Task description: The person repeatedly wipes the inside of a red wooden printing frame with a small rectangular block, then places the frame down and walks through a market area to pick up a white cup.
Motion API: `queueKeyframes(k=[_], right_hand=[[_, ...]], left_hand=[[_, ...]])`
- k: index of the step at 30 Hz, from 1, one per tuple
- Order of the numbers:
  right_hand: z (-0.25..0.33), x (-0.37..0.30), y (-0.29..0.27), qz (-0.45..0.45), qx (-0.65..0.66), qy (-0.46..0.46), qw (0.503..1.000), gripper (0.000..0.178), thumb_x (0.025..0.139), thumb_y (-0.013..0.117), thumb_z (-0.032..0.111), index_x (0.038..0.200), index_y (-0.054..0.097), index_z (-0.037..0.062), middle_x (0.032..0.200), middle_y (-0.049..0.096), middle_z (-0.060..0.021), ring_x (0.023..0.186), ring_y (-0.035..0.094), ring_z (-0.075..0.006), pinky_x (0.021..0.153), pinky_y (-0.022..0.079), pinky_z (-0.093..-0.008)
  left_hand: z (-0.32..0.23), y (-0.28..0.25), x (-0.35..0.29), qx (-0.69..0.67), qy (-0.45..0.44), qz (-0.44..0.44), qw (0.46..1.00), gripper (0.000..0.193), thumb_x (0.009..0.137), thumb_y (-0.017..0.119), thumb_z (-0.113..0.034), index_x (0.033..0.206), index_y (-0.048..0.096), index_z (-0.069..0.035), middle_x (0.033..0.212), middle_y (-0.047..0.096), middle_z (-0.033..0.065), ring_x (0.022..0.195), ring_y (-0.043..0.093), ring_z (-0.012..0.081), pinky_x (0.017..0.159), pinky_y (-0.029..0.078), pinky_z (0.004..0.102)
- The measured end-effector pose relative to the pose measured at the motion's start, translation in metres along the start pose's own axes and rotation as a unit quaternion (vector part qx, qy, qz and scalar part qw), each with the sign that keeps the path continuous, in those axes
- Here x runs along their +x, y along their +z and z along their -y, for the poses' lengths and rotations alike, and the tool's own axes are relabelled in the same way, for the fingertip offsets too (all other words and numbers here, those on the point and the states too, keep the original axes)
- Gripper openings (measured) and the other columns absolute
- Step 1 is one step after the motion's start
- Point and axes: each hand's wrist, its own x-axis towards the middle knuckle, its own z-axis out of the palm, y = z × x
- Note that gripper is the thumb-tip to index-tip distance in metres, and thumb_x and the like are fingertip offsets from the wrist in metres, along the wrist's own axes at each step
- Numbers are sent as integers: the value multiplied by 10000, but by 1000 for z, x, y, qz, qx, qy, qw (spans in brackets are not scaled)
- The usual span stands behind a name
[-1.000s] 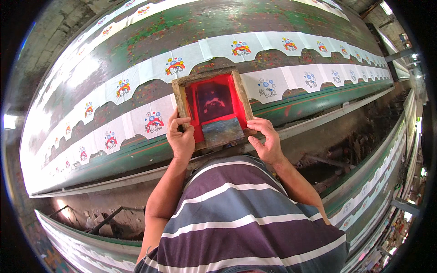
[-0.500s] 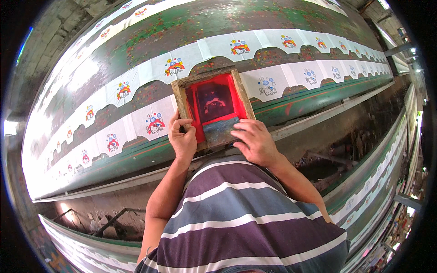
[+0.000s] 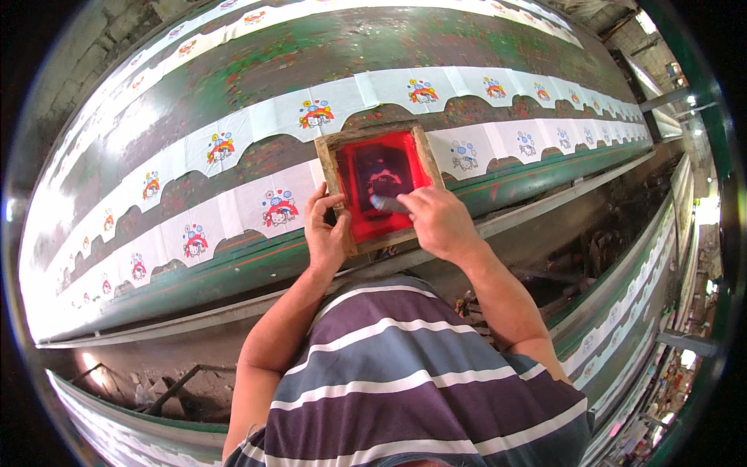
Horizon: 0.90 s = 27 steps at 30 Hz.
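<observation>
A wooden-framed printing screen [image 3: 366,135] with a red-inked mesh lies over the near strip of white cloth [image 3: 243,204]. My left hand [image 3: 328,232] is closed around the frame's left rail, near its lower corner. In my right hand [image 3: 443,224] is a squeegee [image 3: 389,205], tilted over the red mesh; its blade is partly blurred and its grip is hidden by my fingers. A rainbow-shaped figure shows dimly through the mesh. Left of the screen, a cloth print [image 3: 279,208] includes red; to the right, a print [image 3: 464,156] shows mainly blue and dark lines.
The long green table [image 3: 296,47] carries further strips of printed cloth [image 3: 315,114] with scalloped edges. A pale rail [image 3: 513,226] runs along its near side. Behind me stands another table with cloth strips [image 3: 622,311]. A dark metal bar [image 3: 175,389] sits low at left.
My right hand has closed on the squeegee and lifted it from lying flat at the screen's near end to a tilted position over the mesh. My left hand still holds the frame.
</observation>
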Motion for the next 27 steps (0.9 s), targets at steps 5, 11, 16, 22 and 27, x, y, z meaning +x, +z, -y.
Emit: queueKeyframes(k=[5, 11, 16, 22, 27], right_hand=[[0, 18, 5, -77, -74, 159, 981, 280, 969, 734, 122, 1219, 730, -4, 1112, 733, -197, 1053, 749, -436, 907, 632, -549], [2, 37, 40, -116, -175, 264, 941, 227, 983, 727, 151, 1156, 701, 5, 1129, 727, -205, 1037, 763, -452, 888, 640, -560], [-2, 47, 47, -102, -178, 308, 929, 223, 1005, 720, 166, 1164, 702, 12, 1155, 732, -198, 1065, 765, -439, 908, 634, -567], [-8, 66, 47, -93, -150, 300, 937, 254, 1002, 735, 167, 1204, 711, 14, 1185, 732, -194, 1123, 754, -428, 970, 614, -573], [-4, 78, 47, -79, -79, 206, 972, 303, 993, 740, 137, 1263, 717, 2, 1181, 737, -204, 1111, 746, -449, 961, 606, -567]], left_hand=[[-8, -6, 5, 18, -5, 25, 1000, 512, 929, 764, 20, 1431, 715, -70, 1679, 525, 220, 1546, 529, 390, 1285, 449, 478], [-21, -4, 5, 53, 31, 20, 998, 593, 894, 743, 74, 1464, 688, -78, 1649, 509, 282, 1530, 490, 487, 1294, 425, 536], [-21, -4, 4, 77, 58, 20, 995, 515, 890, 748, 73, 1380, 728, -84, 1646, 513, 284, 1519, 494, 490, 1274, 438, 549], [-20, -5, 3, 97, 49, 24, 994, 407, 887, 775, 52, 1271, 790, -84, 1647, 544, 280, 1493, 533, 483, 1261, 453, 546], [-18, -6, 2, 106, 22, 30, 994, 400, 892, 787, 44, 1272, 809, -83, 1673, 555, 270, 1507, 553, 457, 1267, 455, 524]])
